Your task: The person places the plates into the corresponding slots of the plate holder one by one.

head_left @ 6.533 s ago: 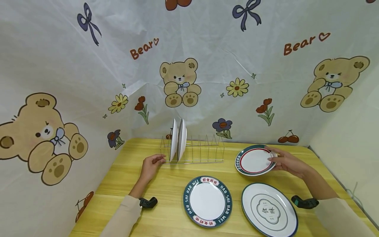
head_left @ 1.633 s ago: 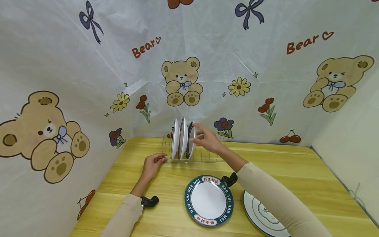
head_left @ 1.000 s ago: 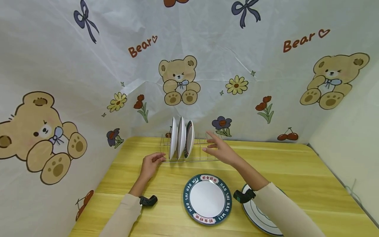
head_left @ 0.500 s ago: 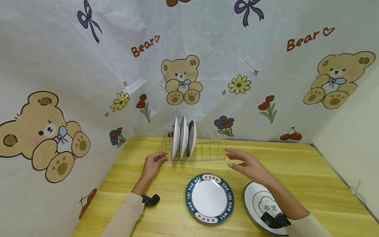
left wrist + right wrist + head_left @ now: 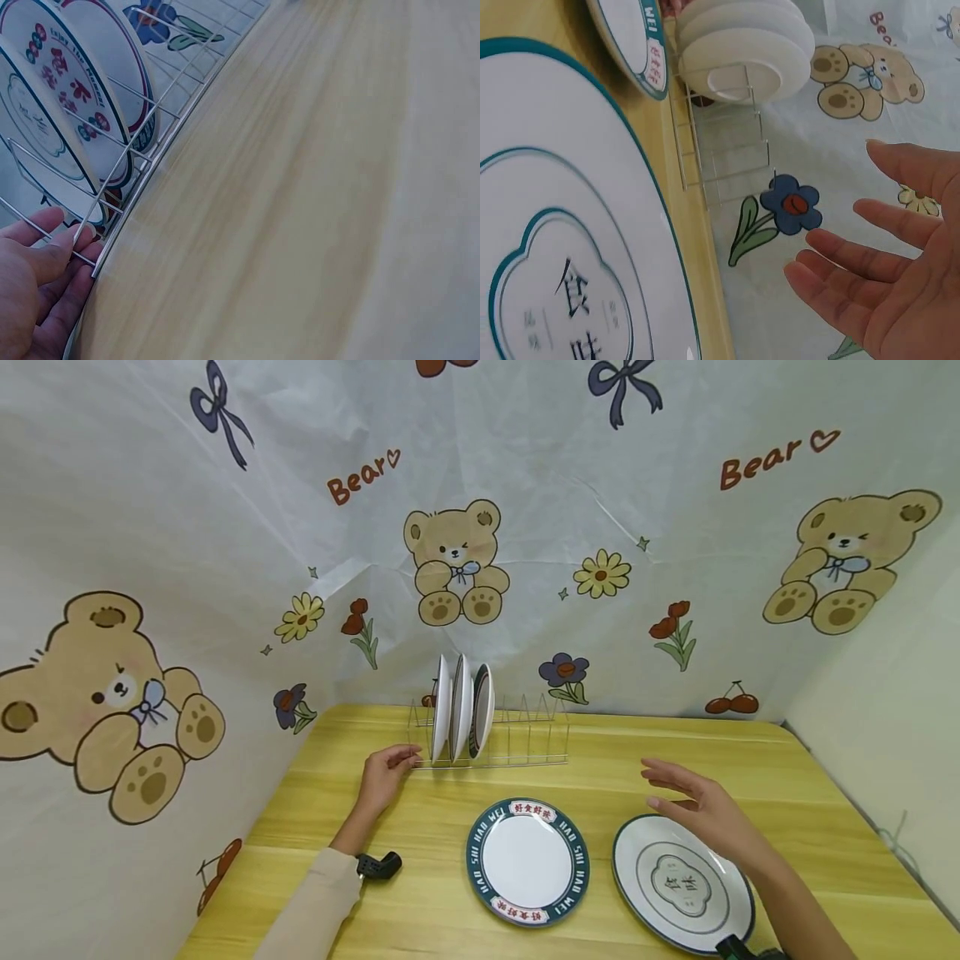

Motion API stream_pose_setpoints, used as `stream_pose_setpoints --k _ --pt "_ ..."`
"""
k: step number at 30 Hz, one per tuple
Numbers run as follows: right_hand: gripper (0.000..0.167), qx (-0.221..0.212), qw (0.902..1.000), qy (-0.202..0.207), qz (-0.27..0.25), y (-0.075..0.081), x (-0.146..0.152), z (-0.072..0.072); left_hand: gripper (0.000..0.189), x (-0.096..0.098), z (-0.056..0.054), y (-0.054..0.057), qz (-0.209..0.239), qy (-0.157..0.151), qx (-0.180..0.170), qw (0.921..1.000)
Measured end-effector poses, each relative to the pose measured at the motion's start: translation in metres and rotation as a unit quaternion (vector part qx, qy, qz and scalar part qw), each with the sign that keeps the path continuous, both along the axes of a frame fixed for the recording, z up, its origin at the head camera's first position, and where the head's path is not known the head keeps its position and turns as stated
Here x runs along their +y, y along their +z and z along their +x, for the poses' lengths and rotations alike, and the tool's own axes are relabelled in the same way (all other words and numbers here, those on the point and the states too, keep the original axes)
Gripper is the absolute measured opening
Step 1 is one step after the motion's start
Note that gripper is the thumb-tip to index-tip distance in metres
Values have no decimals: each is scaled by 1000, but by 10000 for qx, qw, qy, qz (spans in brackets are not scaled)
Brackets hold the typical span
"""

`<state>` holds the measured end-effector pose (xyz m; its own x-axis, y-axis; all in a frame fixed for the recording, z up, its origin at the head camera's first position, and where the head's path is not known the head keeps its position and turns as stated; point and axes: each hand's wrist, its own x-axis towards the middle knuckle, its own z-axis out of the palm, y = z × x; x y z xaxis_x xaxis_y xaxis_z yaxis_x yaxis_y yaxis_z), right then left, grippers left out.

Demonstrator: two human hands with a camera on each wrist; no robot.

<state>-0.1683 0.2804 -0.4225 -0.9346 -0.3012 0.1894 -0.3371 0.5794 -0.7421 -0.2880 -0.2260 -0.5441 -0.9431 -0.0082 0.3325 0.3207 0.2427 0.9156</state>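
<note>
My left hand (image 5: 384, 779) pinches the left end of a wire dish rack (image 5: 528, 763); the left wrist view shows thumb and fingers on its wires. Three plates stand upright in the rack's left part: a white plate (image 5: 441, 710), a second white plate (image 5: 461, 710), and a smaller dark-rimmed plate (image 5: 483, 710). My right hand (image 5: 705, 810) hovers above the far edge of a large white plate (image 5: 637, 877) with a thin dark rim, fingers spread and holding nothing. Left of it, a green-rimmed plate (image 5: 528, 864) lies flat on the table.
The wooden table (image 5: 435, 893) carries everything. Behind the rack hangs a bear-printed cloth (image 5: 525, 485). A pale wall (image 5: 915, 793) borders the table on the right. Several slots to the right of the standing plates hold nothing.
The small dark-rimmed plate went from the right side of the table into the rack. My right hand has released it and drawn back right, over the large plate. My left hand stays put.
</note>
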Motion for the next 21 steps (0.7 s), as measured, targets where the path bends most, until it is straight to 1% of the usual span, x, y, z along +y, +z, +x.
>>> stream_pose_setpoints --k 3,6,9,13,21 --pt "52 158 9999 -57 -20 -5 14 7 17 0 0 0 -20 39 3 10000" --pt "52 254 9996 -116 -44 -9 26 11 17 -1 0 0 1 52 -9 10000" --pt "53 182 9996 -214 -26 -12 37 13 17 -1 -1 1 -6 61 27 10000" --pt "56 -10 9990 -426 127 -17 51 15 17 -1 -1 1 -34 52 41 10000" --pt "58 -174 9935 -840 749 -37 82 9 20 0 0 -2 85 -27 -147 9999"
